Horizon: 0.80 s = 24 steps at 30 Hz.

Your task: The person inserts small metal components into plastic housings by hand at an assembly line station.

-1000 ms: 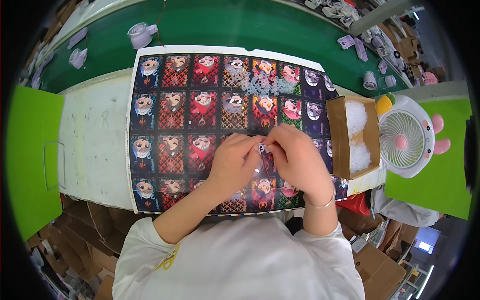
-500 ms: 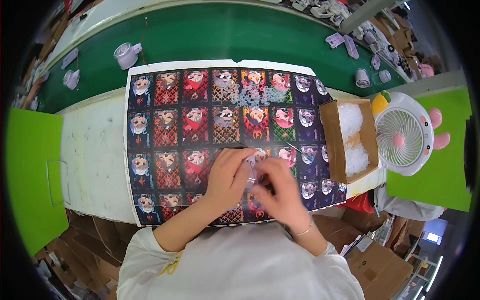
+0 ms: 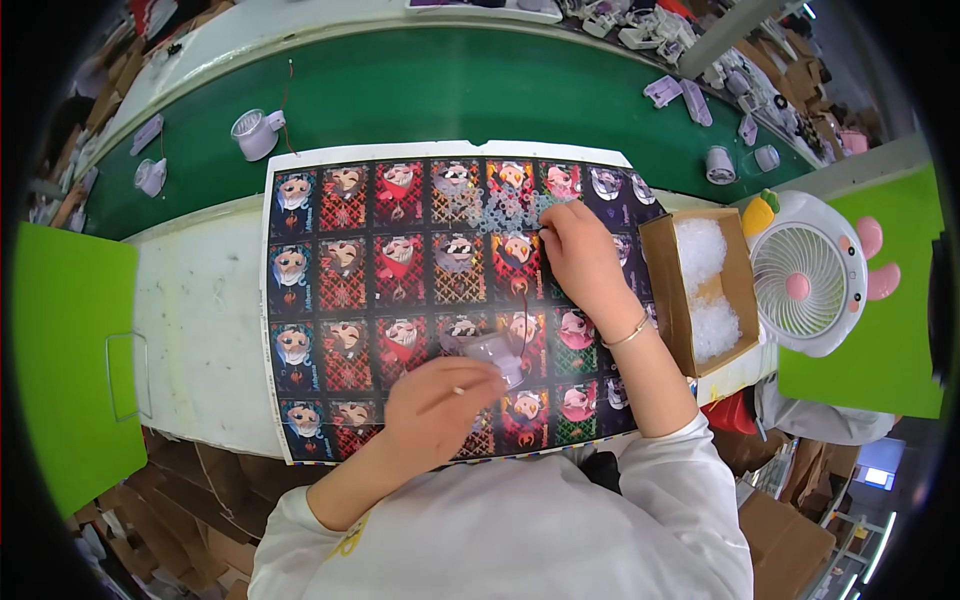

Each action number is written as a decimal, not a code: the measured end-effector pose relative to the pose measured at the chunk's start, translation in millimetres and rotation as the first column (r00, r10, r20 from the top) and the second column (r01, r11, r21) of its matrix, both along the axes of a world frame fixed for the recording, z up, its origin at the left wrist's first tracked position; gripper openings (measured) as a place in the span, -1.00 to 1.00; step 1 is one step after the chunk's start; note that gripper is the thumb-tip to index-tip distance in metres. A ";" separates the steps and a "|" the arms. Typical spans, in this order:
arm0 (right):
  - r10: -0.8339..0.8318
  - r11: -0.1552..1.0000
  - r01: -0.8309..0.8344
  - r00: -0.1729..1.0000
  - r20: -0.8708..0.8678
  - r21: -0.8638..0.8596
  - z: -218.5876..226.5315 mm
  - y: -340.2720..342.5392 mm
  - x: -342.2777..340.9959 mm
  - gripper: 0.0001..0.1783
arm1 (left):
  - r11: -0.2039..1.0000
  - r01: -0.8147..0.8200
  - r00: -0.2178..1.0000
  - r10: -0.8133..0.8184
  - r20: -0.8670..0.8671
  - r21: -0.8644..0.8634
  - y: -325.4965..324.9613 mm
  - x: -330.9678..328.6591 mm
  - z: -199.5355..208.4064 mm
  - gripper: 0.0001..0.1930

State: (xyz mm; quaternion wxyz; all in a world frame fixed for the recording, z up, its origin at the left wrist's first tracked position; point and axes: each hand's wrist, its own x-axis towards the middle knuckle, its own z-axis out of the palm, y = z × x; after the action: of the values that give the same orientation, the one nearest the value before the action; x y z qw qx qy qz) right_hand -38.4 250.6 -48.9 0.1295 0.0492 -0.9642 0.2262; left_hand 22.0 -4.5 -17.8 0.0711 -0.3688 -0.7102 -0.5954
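My left hand point(image 3: 436, 412) is closed round a pale purple cup-shaped plastic part point(image 3: 500, 362), held low over the printed sheet. A thin red wire point(image 3: 525, 315) rises from this part. A slim stick-like piece with a pale tip point(image 3: 458, 391) shows at the left fingers; its kind is unclear. Stretched forward, my right hand point(image 3: 588, 258) has its fingertips pressed together at the right edge of a pile of small clear and bluish rings point(image 3: 505, 212). Whatever those fingertips hold is too small to make out.
A dark sheet of cartoon cards point(image 3: 345, 260) covers the worktop. To the right stand a cardboard box point(image 3: 683, 345) with clear pieces and a white fan point(image 3: 835, 325). Behind runs a green belt point(image 3: 400, 100) bearing a purple cup part with a wire point(image 3: 255, 135) and other parts.
Both hands were together at the purple part. My right hand has left it and reached forward to the rings; my left hand keeps the part, now slightly lower. The view has shifted slightly.
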 end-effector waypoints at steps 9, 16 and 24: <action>-0.083 0.997 0.083 0.995 -0.048 0.002 9.5 -10.3 11.0 -0.89 | 0.983 0.140 0.990 -0.135 0.048 -0.123 20.1 -3.5 7.5 -0.73; 0.139 0.821 -0.181 0.983 -0.118 -0.541 107.9 -43.4 96.5 -0.72 | 0.986 0.166 0.981 -0.162 0.106 -0.032 29.9 -8.4 13.4 -0.49; 0.196 0.918 -0.218 0.976 -0.099 -0.331 118.4 -48.5 107.4 -0.58 | 0.986 0.158 0.980 -0.163 -0.119 -0.044 46.4 -14.7 10.6 -0.31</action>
State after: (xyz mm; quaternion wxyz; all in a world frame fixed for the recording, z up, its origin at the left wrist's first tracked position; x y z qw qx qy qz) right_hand 69.0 202.1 69.6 0.1423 0.1349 -0.8954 0.3997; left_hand 7.3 41.9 -7.2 0.0597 -0.4618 -0.6826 -0.5633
